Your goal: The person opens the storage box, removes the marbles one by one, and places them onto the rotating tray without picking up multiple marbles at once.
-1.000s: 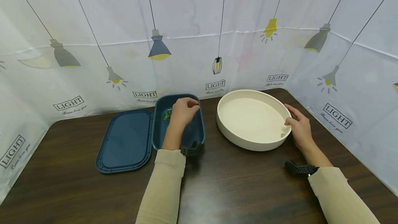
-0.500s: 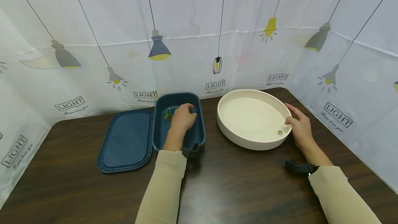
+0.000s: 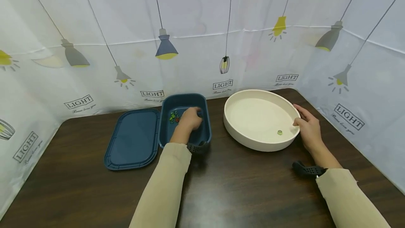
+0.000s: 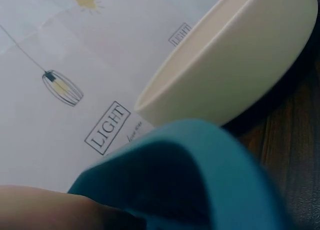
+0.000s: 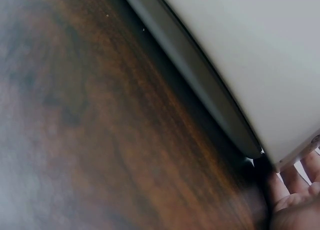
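Deep in the dark blue plastic box (image 3: 202, 134) is my left hand (image 3: 191, 119), fingers pointing down. Its fingertips are hidden, so whether they pinch anything does not show. Beside it in the box lie several tiny green pieces (image 3: 174, 116) and a reddish piece (image 3: 177, 119). My right hand (image 3: 308, 130) grips the right rim of a large round cream dish (image 3: 253, 115), thumb over the edge and fingers outside. One small pale green piece (image 3: 280, 132) rests in the dish's front right. In the left wrist view the box wall (image 4: 225, 165) stands before the dish (image 4: 210, 79).
A dark blue lid (image 3: 134, 138) lies flat against the box's left side. Behind the brown wooden table (image 3: 240, 189) hangs a white curtain (image 3: 196, 59) printed with lamps; it also runs along the right side.
My left hand has gone down into the box, its fingers lowering out of sight. In the dish the small pale green piece has shifted left and away. My right hand keeps its hold.
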